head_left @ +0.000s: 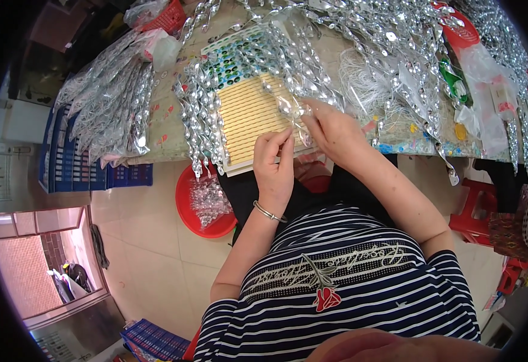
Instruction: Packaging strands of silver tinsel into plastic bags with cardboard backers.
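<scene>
My left hand (pixel 274 158) is closed in a pinch at the table's near edge, its fingertips at the lower end of a shiny silver twisted strand (pixel 295 109). Close beside it, my right hand (pixel 336 131) pinches the same strand from the right. What exactly lies between the fingertips is partly hidden. Under the hands is a board with a yellow ribbed sheet (pixel 247 117), and rows of green and blue round gems (pixel 235 63) cover its far part. More silver twisted strands (pixel 198 130) hang over the board's left side.
Bundled silver strands in clear wrap (pixel 116 99) lie at the left above a blue crate (pixel 65 154). Loose white threads (pixel 365 81) and more strands (pixel 406 39) spread to the right. A red basin (pixel 185 202) with small clear packets stands on the floor; a red stool (pixel 473 208) is at right.
</scene>
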`<action>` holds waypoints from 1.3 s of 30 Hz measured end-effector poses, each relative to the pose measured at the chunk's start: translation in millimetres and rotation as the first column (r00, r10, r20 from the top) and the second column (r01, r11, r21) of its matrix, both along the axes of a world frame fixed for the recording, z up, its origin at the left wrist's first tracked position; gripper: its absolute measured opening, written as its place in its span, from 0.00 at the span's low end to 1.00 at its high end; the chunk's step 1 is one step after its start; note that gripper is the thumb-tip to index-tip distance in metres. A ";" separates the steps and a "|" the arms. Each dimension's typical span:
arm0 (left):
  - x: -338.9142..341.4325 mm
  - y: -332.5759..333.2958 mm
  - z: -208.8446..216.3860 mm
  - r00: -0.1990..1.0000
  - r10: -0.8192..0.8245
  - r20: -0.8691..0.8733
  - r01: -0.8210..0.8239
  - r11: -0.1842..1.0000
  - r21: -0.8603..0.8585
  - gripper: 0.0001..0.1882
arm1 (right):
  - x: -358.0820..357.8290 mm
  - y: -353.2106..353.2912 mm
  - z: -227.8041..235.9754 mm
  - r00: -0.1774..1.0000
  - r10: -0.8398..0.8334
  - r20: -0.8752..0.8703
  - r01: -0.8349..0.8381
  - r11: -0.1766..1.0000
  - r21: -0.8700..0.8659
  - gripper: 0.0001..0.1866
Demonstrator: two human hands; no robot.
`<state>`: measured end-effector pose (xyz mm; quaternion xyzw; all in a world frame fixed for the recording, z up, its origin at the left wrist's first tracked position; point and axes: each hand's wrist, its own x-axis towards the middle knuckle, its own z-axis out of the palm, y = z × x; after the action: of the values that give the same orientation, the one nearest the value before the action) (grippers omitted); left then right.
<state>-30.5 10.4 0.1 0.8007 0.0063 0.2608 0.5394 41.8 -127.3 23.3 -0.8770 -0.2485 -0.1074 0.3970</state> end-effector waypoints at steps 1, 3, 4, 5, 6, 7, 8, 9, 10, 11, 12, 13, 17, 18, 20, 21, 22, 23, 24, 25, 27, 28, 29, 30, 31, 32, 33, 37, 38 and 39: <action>0.1 0.1 -0.3 1.000 -0.004 0.003 0.004 1.000 0.001 0.09 | 3.5 4.7 3.0 1.000 -0.004 0.003 0.004 1.000 0.001 0.15; 1.7 1.0 -1.3 1.000 0.006 0.022 -0.006 1.000 0.001 0.09 | 11.4 12.4 10.5 0.971 -0.054 -0.232 0.000 0.974 -0.228 0.18; 3.4 1.3 0.4 1.000 0.004 0.026 -0.004 1.000 0.002 0.09 | 18.1 13.2 5.0 0.972 -0.056 -0.227 0.003 0.974 -0.227 0.18; 5.1 1.5 2.5 1.000 -0.012 0.020 0.012 1.000 0.012 0.09 | 25.8 14.8 -6.5 0.981 -0.048 -0.187 0.004 0.973 -0.232 0.18; 5.1 2.7 3.8 1.000 -0.025 0.010 0.024 0.999 0.022 0.09 | 29.5 17.2 -9.2 0.988 -0.036 -0.150 -0.001 0.971 -0.238 0.18; 5.0 2.4 3.9 1.000 -0.023 0.012 0.022 0.999 0.023 0.09 | 31.9 15.6 -10.6 0.988 -0.034 -0.148 -0.002 0.972 -0.237 0.18; 4.9 0.7 3.7 1.000 -0.026 0.004 0.026 0.999 0.023 0.09 | 33.8 12.5 -10.8 0.987 -0.028 -0.157 -0.012 0.969 -0.246 0.17; 4.6 0.9 3.2 1.000 -0.028 -0.005 0.028 0.999 0.024 0.09 | 34.3 11.1 -8.3 0.986 -0.020 -0.167 -0.024 0.967 -0.255 0.16; 4.9 2.2 4.0 1.000 -0.026 -0.006 0.026 0.999 0.024 0.09 | 32.7 9.2 -5.4 0.986 -0.019 -0.168 -0.025 0.967 -0.255 0.16; 5.4 3.5 6.1 1.000 -0.015 0.002 0.015 1.000 0.021 0.08 | 28.6 6.5 -1.1 0.985 -0.002 -0.172 -0.027 0.986 -0.166 0.16; 5.2 3.5 7.0 1.000 -0.007 0.008 0.007 1.000 0.015 0.08 | 23.0 2.5 2.3 0.984 0.013 -0.177 -0.027 0.997 -0.078 0.15; 4.7 4.0 6.8 1.000 -0.009 0.006 0.009 1.000 0.011 0.08 | 17.9 -1.8 2.8 0.984 0.010 -0.179 -0.025 0.996 -0.082 0.15; 4.4 3.2 5.5 1.000 -0.001 -0.021 0.000 1.000 -0.025 0.09 | -2.1 -21.1 5.2 0.972 0.063 -0.225 -0.053 0.997 0.050 0.16; 4.4 3.2 4.6 1.000 -0.004 -0.023 0.004 1.000 -0.009 0.09 | -6.5 -24.1 6.8 0.982 0.043 -0.184 -0.035 0.998 0.045 0.17; 4.7 3.6 6.9 0.998 -0.013 -0.058 0.011 1.000 -0.025 0.09 | -11.8 -29.3 18.1 0.959 0.067 -0.275 -0.037 0.993 0.114 0.17; 4.0 2.6 8.7 0.996 -0.023 -0.091 0.020 0.999 -0.042 0.08 | -13.9 -31.5 22.9 0.927 0.096 -0.361 -0.031 0.983 0.182 0.17; 4.4 2.1 7.7 0.996 -0.025 -0.091 0.021 0.999 -0.042 0.08 | -13.4 -31.9 21.8 0.928 0.095 -0.360 -0.030 0.983 0.182 0.17; 5.7 2.1 5.2 0.999 -0.020 -0.043 0.019 0.999 -0.030 0.08 | -11.1 -31.7 19.1 0.884 0.114 -0.453 0.037 0.949 0.313 0.17; 7.2 1.8 4.8 1.000 -0.015 0.005 0.015 1.000 -0.018 0.08 | -7.7 -31.1 18.4 0.831 0.149 -0.536 0.116 0.896 0.429 0.17; 7.6 1.0 5.8 1.000 -0.014 0.006 0.014 1.000 -0.017 0.08 | -3.9 -31.8 22.6 0.779 0.155 -0.608 0.189 0.866 0.463 0.18; 7.8 -0.3 10.1 1.000 -0.028 0.004 0.028 0.999 0.037 0.08 | 0.1 -32.3 30.2 0.752 0.138 -0.645 0.245 0.849 0.468 0.19; 8.4 -0.1 10.7 1.000 -0.029 0.004 0.029 0.999 0.040 0.08 | 0.7 -32.0 31.7 0.722 0.122 -0.681 0.303 0.830 0.469 0.19; 9.2 0.2 11.3 0.999 -0.021 0.028 0.020 0.998 0.055 0.08 | 0.7 -32.3 28.4 0.675 0.162 -0.720 0.316 0.818 0.480 0.20; 10.3 -0.1 11.5 0.999 -0.011 0.053 0.008 0.998 0.068 0.08 | -1.2 -32.0 27.2 0.675 0.163 -0.719 0.315 0.818 0.481 0.20; 10.8 0.5 10.9 0.998 -0.010 0.054 0.007 0.998 0.069 0.08 | -5.2 -31.7 26.4 0.677 0.199 -0.708 0.286 0.815 0.503 0.16; 11.1 1.7 9.7 0.999 -0.005 0.049 0.001 0.997 0.079 0.08 | -6.9 -31.3 25.1 0.678 0.235 -0.696 0.258 0.811 0.525 0.12; 10.6 0.7 9.5 0.999 -0.003 0.044 -0.001 0.996 0.088 0.08 | -5.1 -33.8 19.0 0.680 0.232 -0.696 0.259 0.811 0.524 0.12; 9.7 -1.7 12.3 1.000 -0.009 0.020 0.007 0.998 0.066 0.08 | -0.5 -40.9 5.4 0.782 0.120 -0.612 0.132 0.928 0.350 0.15; 9.9 -0.4 12.0 1.000 -0.010 0.017 0.008 0.997 0.073 0.08 | -1.4 -41.1 8.1 0.782 0.116 -0.612 0.118 0.937 0.328 0.16; 9.5 0.4 11.3 1.000 -0.013 0.014 0.012 0.997 0.079 0.08 | -4.0 -39.0 15.0 0.783 0.116 -0.611 0.118 0.937 0.329 0.16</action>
<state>-21.1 10.9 11.3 0.8195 -0.0128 0.2631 0.5089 37.8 -166.3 38.3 -0.7783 -0.0801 0.1452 0.6056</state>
